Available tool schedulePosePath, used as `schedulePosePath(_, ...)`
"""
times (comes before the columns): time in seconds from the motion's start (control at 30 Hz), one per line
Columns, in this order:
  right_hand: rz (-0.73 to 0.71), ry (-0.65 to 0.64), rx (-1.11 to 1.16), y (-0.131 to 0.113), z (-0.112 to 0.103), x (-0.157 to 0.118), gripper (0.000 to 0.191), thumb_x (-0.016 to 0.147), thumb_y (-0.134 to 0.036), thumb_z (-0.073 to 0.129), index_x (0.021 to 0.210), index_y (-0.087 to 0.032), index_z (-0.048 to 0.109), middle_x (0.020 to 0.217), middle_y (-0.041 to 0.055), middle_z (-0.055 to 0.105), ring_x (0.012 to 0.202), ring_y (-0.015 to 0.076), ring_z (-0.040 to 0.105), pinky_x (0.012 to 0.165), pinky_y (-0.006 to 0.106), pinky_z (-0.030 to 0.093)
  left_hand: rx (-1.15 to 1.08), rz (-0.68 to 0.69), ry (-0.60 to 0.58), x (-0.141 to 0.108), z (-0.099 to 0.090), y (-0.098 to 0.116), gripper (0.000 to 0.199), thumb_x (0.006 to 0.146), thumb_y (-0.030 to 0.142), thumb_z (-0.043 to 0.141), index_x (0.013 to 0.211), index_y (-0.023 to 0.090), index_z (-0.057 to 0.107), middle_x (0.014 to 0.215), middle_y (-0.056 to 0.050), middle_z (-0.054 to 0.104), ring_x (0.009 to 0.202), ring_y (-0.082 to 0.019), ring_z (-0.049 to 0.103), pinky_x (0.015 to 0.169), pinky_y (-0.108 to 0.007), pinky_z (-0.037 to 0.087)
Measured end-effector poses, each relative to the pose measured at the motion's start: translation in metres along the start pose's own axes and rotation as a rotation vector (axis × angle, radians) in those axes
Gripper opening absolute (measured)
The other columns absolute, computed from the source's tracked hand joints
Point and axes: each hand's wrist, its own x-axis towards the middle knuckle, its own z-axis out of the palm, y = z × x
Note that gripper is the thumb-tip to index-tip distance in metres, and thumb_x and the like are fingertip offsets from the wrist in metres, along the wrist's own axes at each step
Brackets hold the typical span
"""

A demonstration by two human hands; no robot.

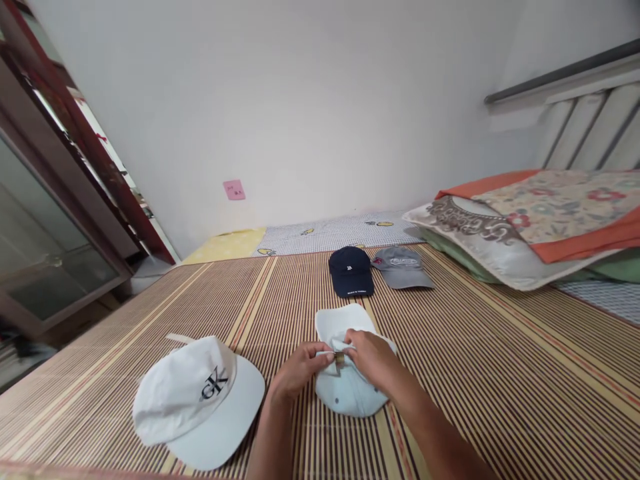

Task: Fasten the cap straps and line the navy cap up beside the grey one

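A pale blue cap [353,395] lies on the mat between my hands, its whitish brim [345,319] pointing away from me. My left hand [303,368] pinches the end of the cap's back strap beside a small brass-coloured buckle [339,358]. From the other side, my right hand [369,357] grips the cap fabric close to the buckle, fingers curled down. To the left rests a white cap [173,393] with black CK letters, its strap end sticking out behind. Beyond the pale blue cap sit a navy cap [347,270] and a grey cap [400,267], side by side.
A striped bamboo mat [240,300] covers the bed. Pillows [480,233] and an orange-edged floral cloth [560,207] are piled at the right, near a radiator [595,127]. A pink note [234,190] is stuck on the wall. A glass-fronted cabinet [50,233] stands at left.
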Motion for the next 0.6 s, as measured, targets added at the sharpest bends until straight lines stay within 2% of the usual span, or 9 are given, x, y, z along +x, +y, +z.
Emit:
schedulePosePath(0.07,-0.001,-0.044,0.05,0.003,0.002,-0.002,0.006,0.084,-0.012,0.067,0.081,-0.017,0.069,0.082,0.0098,0.074,0.081,0.0264,0.069,0.065,0.031,0.034,-0.021,0.011,0.009,0.0,0.0,-0.001,0.051,0.071,0.064,0.083,0.079,0.015,0.068,0.065,0.001,0.06,0.056,-0.01,0.047,0.059,-0.026,0.032)
schedulePosePath(0.13,-0.001,-0.078,0.127,0.005,0.002,-0.004,0.013,0.076,-0.006,0.066,0.07,-0.018,0.064,0.07,0.0059,0.069,0.07,0.0234,0.064,0.062,0.031,0.031,-0.039,0.034,0.027,0.0,0.0,0.0,0.051,0.072,0.064,0.081,0.079,0.016,0.067,0.064,0.002,0.057,0.056,-0.01,0.045,0.058,-0.025,0.03)
schedulePosePath(0.23,-0.029,-0.087,0.307,0.008,-0.001,-0.004,0.018,0.069,-0.001,0.06,0.065,-0.019,0.059,0.064,0.002,0.066,0.066,0.0209,0.063,0.063,0.03,0.036,-0.053,0.076,0.057,-0.003,0.001,0.002,0.051,0.072,0.064,0.082,0.077,0.016,0.065,0.063,0.004,0.054,0.056,-0.009,0.04,0.057,-0.025,0.027)
schedulePosePath(0.33,-0.066,-0.035,0.544,0.01,-0.011,-0.003,0.017,0.075,-0.007,0.053,0.081,-0.02,0.062,0.078,0.0028,0.071,0.078,0.0208,0.068,0.073,0.031,0.047,-0.051,0.11,0.073,-0.006,0.001,0.006,0.049,0.073,0.062,0.082,0.078,0.015,0.068,0.066,0.003,0.056,0.059,-0.01,0.042,0.059,-0.026,0.028)
schedulePosePath(0.47,-0.076,0.059,0.927,0.011,-0.035,-0.007,0.03,0.088,-0.031,0.054,0.116,-0.022,0.06,0.091,0.0031,0.07,0.085,0.0199,0.069,0.081,0.033,0.054,-0.037,0.122,0.051,-0.008,0.001,0.008,0.047,0.076,0.061,0.08,0.081,0.015,0.073,0.07,0.0,0.06,0.063,-0.011,0.044,0.062,-0.026,0.03)
schedulePosePath(0.53,-0.057,0.094,1.202,0.01,-0.046,-0.012,0.039,0.086,-0.042,0.066,0.118,-0.022,0.062,0.083,-0.0002,0.066,0.076,0.0175,0.066,0.076,0.031,0.054,-0.06,0.106,0.032,-0.007,0.001,0.007,0.046,0.077,0.06,0.08,0.081,0.015,0.073,0.069,0.0,0.06,0.063,-0.011,0.044,0.062,-0.026,0.03)
schedulePosePath(0.6,-0.032,0.106,1.381,0.009,-0.052,-0.016,0.045,0.08,-0.046,0.078,0.115,-0.021,0.066,0.073,-0.0037,0.061,0.065,0.0141,0.06,0.064,0.027,0.049,-0.088,0.095,0.021,-0.006,0.002,0.006,0.045,0.076,0.059,0.081,0.081,0.015,0.073,0.069,0.0,0.06,0.063,-0.011,0.044,0.062,-0.026,0.03)
